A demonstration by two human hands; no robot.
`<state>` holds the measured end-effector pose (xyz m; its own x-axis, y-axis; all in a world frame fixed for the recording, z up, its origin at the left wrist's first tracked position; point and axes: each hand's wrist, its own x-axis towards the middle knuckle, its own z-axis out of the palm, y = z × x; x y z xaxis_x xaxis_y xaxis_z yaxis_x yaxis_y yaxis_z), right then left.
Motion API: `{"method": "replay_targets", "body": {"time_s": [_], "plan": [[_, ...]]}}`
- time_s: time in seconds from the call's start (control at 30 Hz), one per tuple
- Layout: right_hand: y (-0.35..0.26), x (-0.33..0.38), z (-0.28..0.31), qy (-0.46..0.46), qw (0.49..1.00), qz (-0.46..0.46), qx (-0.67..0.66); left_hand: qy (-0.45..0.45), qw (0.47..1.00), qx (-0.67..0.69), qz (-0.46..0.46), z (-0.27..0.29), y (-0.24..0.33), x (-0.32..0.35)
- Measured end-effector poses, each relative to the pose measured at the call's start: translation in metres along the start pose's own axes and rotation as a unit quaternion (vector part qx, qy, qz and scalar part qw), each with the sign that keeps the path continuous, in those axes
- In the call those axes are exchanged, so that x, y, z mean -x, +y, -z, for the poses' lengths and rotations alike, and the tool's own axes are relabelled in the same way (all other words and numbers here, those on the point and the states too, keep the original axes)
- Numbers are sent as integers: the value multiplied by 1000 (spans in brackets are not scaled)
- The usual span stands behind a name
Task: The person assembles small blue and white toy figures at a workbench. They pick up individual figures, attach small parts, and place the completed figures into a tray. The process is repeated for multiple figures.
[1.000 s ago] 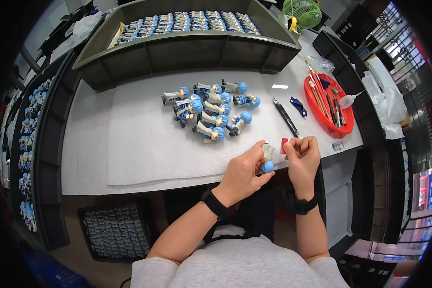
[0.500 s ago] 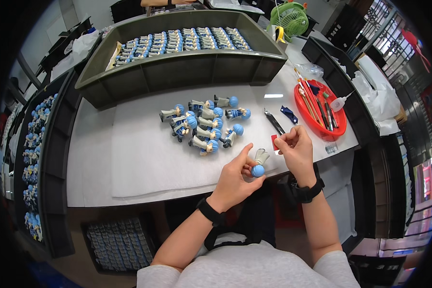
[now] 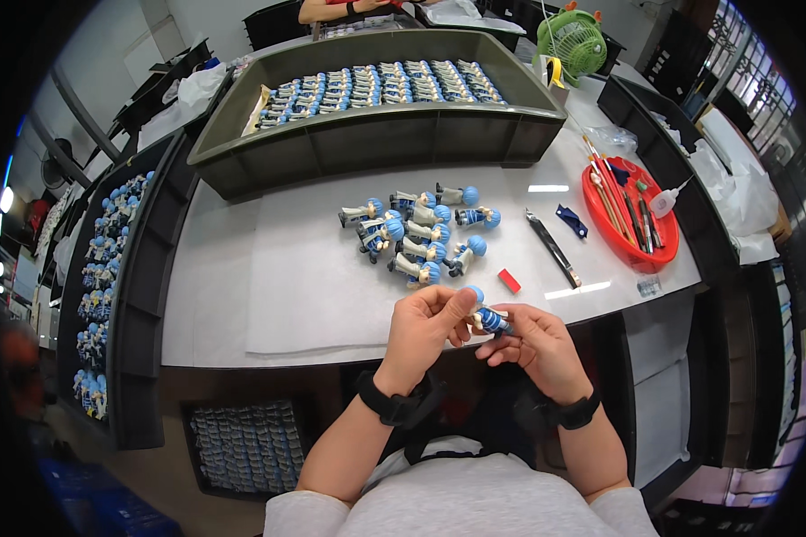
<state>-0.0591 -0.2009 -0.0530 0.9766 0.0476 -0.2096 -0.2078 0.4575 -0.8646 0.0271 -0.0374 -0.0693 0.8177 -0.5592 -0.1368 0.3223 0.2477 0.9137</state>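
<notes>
Hands meet just off the near edge of the white table (image 3: pixel 242 295), sharing one small toy figure (image 3: pixel 485 315) with a blue head. Left hand (image 3: pixel 424 329) pinches the head end between thumb and fingers; right hand (image 3: pixel 535 345) curls its fingers round the body end. Just beyond, on the table, lies a loose pile of figures (image 3: pixel 421 234), with a small red block (image 3: pixel 509 280) beside it. Farther right sits a red tray (image 3: pixel 640 255) of tools, and behind stands a large grey bin (image 3: pixel 367 143) of figures in rows
</notes>
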Motion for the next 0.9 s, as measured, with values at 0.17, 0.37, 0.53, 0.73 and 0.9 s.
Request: {"method": "replay_targets", "body": {"time_s": [0.17,0.37,0.53,0.73,0.9], "plan": [[9,13,6,35,999,39,-6,-22,998,-35,40,-6,-7,0],[28,20,9,163,936,248,190,-60,997,-35,-32,-20,-14,3],[27,28,18,178,892,290,297,-67,997,-9,-26,-34,-15,1],[16,47,43,182,890,250,334,-113,988,-101,-34,-59,-23,1],[7,83,91,193,883,249,348,-110,962,-231,-95,-76,-39,-1]]}}
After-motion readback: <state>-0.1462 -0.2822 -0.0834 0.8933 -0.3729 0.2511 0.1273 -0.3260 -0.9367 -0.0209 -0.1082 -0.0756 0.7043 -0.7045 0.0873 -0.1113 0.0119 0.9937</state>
